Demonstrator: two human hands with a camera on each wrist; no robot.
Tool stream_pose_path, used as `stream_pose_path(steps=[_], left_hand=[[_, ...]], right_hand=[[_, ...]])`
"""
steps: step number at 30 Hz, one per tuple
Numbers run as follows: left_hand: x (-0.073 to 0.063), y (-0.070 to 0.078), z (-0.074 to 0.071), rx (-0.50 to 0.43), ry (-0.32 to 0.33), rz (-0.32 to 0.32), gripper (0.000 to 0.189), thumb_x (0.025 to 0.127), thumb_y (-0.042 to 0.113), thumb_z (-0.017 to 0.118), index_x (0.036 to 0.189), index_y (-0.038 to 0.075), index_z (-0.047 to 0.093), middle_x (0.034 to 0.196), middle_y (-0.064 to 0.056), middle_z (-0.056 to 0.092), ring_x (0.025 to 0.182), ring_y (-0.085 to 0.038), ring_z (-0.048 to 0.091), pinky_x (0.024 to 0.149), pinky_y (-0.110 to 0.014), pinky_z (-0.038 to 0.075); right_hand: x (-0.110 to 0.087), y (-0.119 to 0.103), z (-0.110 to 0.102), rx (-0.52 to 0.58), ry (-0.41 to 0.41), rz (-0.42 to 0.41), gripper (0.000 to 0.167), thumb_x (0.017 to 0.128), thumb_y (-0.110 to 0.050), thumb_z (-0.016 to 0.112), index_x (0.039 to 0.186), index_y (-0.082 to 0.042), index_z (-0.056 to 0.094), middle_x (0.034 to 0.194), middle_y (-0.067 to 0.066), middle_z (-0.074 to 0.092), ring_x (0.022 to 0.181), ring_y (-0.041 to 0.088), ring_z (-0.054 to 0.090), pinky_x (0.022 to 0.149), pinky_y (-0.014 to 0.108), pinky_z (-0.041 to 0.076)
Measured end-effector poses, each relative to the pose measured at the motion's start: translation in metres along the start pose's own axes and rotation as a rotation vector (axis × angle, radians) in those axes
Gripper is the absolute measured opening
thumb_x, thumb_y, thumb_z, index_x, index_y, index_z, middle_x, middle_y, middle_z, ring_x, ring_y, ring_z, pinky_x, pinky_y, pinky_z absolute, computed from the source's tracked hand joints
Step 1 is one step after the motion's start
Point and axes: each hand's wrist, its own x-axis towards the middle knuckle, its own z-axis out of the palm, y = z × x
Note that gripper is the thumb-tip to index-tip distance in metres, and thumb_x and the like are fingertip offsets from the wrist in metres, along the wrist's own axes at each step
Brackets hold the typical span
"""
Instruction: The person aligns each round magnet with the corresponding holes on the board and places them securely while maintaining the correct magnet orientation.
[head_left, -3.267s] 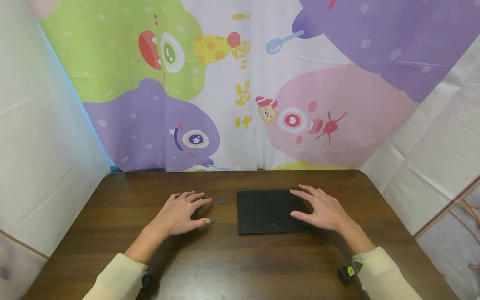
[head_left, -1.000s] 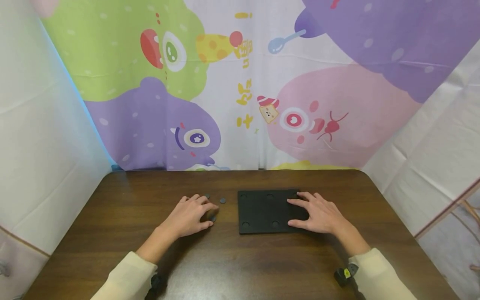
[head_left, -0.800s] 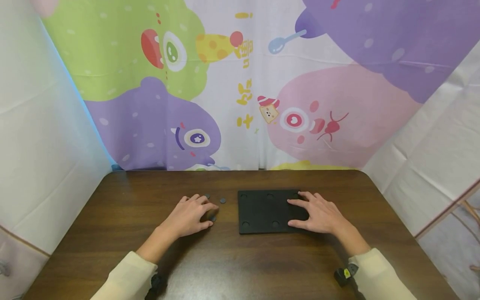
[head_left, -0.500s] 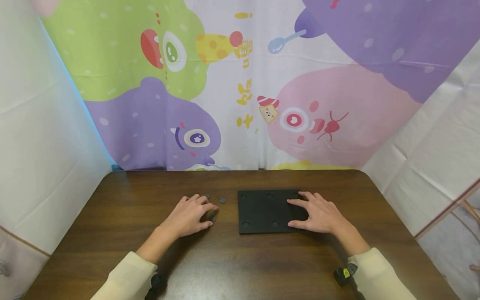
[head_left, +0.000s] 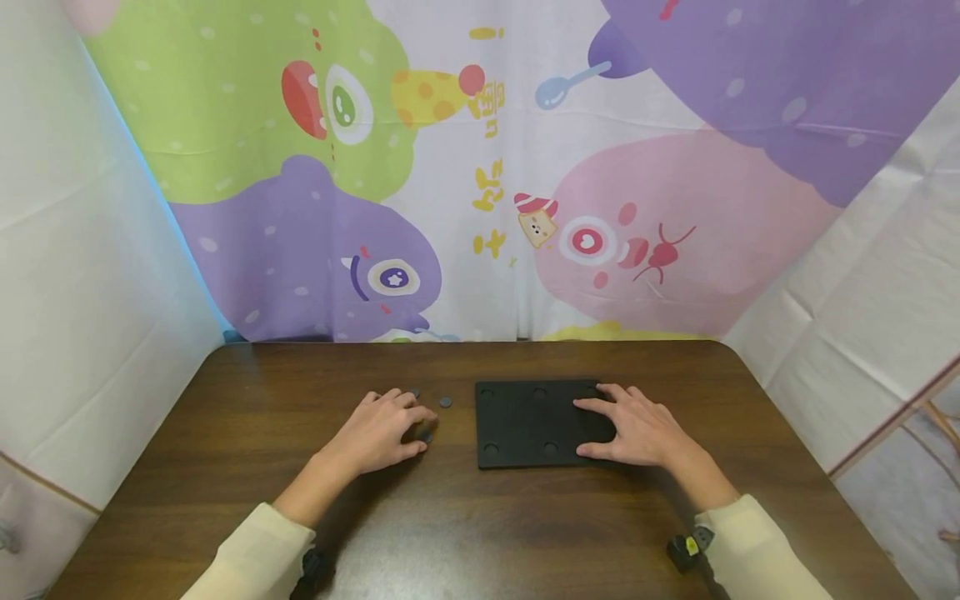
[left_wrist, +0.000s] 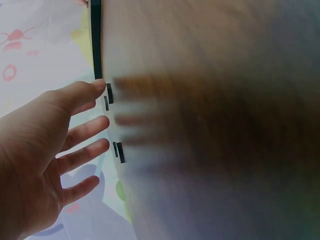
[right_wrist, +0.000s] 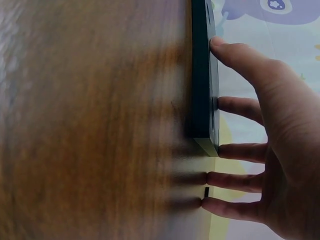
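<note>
My left hand (head_left: 378, 433) hovers low at the table with relaxed, spread fingers and holds nothing. Small dark flat discs lie about its fingertips: one disc (head_left: 446, 402) to the right of the index finger, another (head_left: 415, 392) beyond the fingers, and a third (head_left: 427, 436) by the thumb. Edge-on in the left wrist view, a disc (left_wrist: 110, 93) shows right by the thumb tip. A black rectangular board (head_left: 517, 421) with round recesses lies flat at the centre right. On its right end my right hand (head_left: 641, 429) rests, thumb and fingertips touching the top, outer fingers past the edge.
The brown wooden table (head_left: 480, 533) ends at a cartoon-printed curtain (head_left: 480, 292) along its far edge. White cloth hangs on both sides. Beyond the right outer fingers, a small dark piece (right_wrist: 206, 192) shows on the table in the right wrist view.
Since the oldest frame, my left hand has shifted slightly right and its fingers have bent a little more. My right hand has settled slightly lower on the board. Over the last second, both stay still.
</note>
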Motion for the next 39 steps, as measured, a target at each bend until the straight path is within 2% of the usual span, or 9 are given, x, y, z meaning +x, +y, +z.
stream_pose_path(steps=[8, 17, 30, 39], left_hand=[[0.0008, 0.002, -0.0004, 0.002, -0.018, -0.002, 0.038, 0.096, 0.038, 0.091, 0.129, 0.023, 0.085, 0.119, 0.0, 0.08, 0.111, -0.026, 0.074, 0.096, -0.054, 0.061], [0.0022, 0.0029, -0.0029, -0.01, -0.008, 0.023, 0.036, 0.095, 0.034, 0.092, 0.128, 0.021, 0.086, 0.119, 0.001, 0.081, 0.109, -0.024, 0.075, 0.095, -0.052, 0.061], [0.0038, 0.0034, -0.0003, -0.028, -0.01, 0.033, 0.032, 0.095, 0.031, 0.091, 0.126, 0.022, 0.087, 0.115, 0.002, 0.082, 0.108, -0.022, 0.076, 0.095, -0.051, 0.06], [0.0038, 0.0036, 0.0008, -0.025, -0.007, 0.046, 0.026, 0.095, 0.027, 0.092, 0.12, 0.022, 0.089, 0.113, 0.001, 0.082, 0.108, -0.022, 0.077, 0.093, -0.051, 0.06]], right_hand=[[0.0017, -0.0004, -0.0007, 0.011, -0.019, 0.008, 0.085, 0.089, -0.079, 0.078, 0.159, -0.033, 0.065, 0.168, 0.021, 0.056, 0.133, 0.045, 0.063, 0.076, 0.057, 0.061], [0.0011, -0.0015, -0.003, 0.015, -0.029, 0.015, 0.085, 0.089, -0.079, 0.078, 0.159, -0.032, 0.065, 0.169, 0.022, 0.055, 0.133, 0.047, 0.063, 0.079, 0.063, 0.061], [0.0013, -0.0011, -0.0035, 0.011, -0.027, 0.012, 0.084, 0.089, -0.078, 0.079, 0.158, -0.031, 0.066, 0.167, 0.023, 0.056, 0.13, 0.047, 0.064, 0.077, 0.061, 0.061], [0.0017, -0.0034, -0.0031, 0.019, -0.04, 0.021, 0.084, 0.089, -0.077, 0.079, 0.159, -0.032, 0.065, 0.168, 0.022, 0.055, 0.131, 0.047, 0.063, 0.081, 0.064, 0.062]])
